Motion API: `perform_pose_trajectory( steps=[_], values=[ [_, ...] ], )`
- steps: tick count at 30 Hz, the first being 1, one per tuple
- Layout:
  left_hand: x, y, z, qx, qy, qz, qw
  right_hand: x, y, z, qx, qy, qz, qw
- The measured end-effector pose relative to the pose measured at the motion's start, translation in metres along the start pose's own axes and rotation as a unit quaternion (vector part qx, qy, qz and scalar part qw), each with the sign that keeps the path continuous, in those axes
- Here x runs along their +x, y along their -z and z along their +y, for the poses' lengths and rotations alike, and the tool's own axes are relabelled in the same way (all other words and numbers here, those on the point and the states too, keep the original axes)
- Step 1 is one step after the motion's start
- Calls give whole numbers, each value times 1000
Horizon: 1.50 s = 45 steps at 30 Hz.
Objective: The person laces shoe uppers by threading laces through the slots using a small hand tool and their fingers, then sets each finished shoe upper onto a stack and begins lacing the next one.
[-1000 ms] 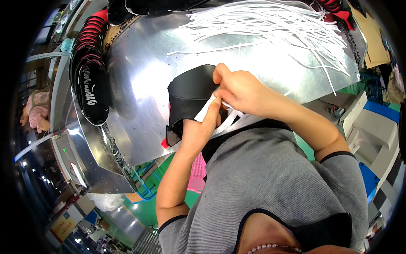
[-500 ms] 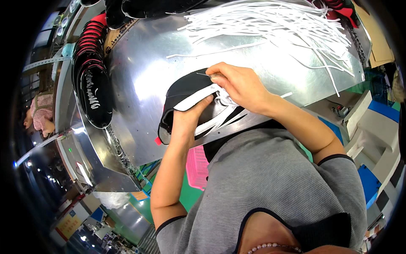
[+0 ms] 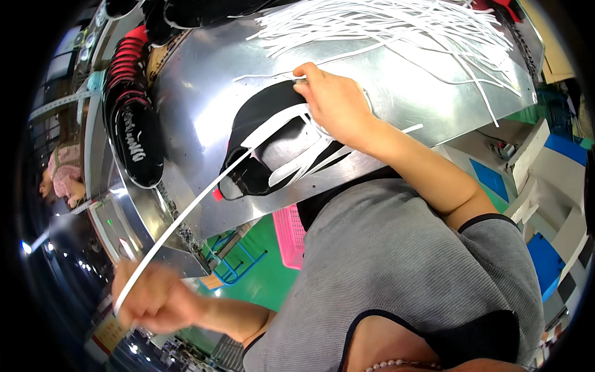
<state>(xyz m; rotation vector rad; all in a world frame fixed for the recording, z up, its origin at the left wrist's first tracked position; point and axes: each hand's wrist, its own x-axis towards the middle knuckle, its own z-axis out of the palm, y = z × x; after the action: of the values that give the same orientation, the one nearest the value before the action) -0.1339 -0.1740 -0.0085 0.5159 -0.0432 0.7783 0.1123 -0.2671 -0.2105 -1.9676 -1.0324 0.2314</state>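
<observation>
A black shoe upper (image 3: 263,115) with a white eyelet strip and partly threaded laces lies at the near edge of the metal table. My right hand (image 3: 338,108) grips its far edge, fingers curled over; anything else in those fingers is hidden. Down at the lower left, beyond the table, my left hand (image 3: 158,301) is blurred by motion but closed on a white shoelace (image 3: 198,199). That lace runs taut and straight from the eyelet strip to the hand. A red tab (image 3: 217,194) sticks out at the upper's near left end.
Loose white laces (image 3: 384,31) are heaped on the far part of the metal table (image 3: 192,93). Overlapping black and red uppers (image 3: 131,118) line the left edge, and more black uppers (image 3: 211,11) lie at the back. Below are a pink basket (image 3: 288,239) and a blue frame (image 3: 238,263).
My left hand has left the upper and swung out to the lower left, drawing a lace tight. My right hand shifted slightly away from me; a thin metal piece seen at its fingertips no longer shows.
</observation>
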Motion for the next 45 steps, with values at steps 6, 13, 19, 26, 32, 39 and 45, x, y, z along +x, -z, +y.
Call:
perform_pose_trajectory(
  steps=[6, 13, 19, 26, 32, 39, 45],
  values=[
    [-2, 80, -129, 870, -64, -151, 466, 4, 15, 1, 141, -15, 8, 990],
    [-2, 116, -139, 835, -45, -99, 540, -43, 50, -18, 231, 13, -79, 970],
    [5, 112, -138, 841, -17, -72, 536, -71, 44, -9, 186, 0, -165, 969],
    [7, 111, -134, 827, 42, -59, 557, -66, 39, -9, 177, 10, -170, 969],
    [3, 114, -136, 789, 78, -36, 608, -63, 31, -21, 149, -51, -163, 974],
    [-3, 120, -134, 762, 92, 9, 641, -41, 52, -31, 28, -54, -262, 963],
    [-8, 107, -147, 743, 86, -17, 663, -57, 35, -32, -72, 20, -196, 978]
  ],
)
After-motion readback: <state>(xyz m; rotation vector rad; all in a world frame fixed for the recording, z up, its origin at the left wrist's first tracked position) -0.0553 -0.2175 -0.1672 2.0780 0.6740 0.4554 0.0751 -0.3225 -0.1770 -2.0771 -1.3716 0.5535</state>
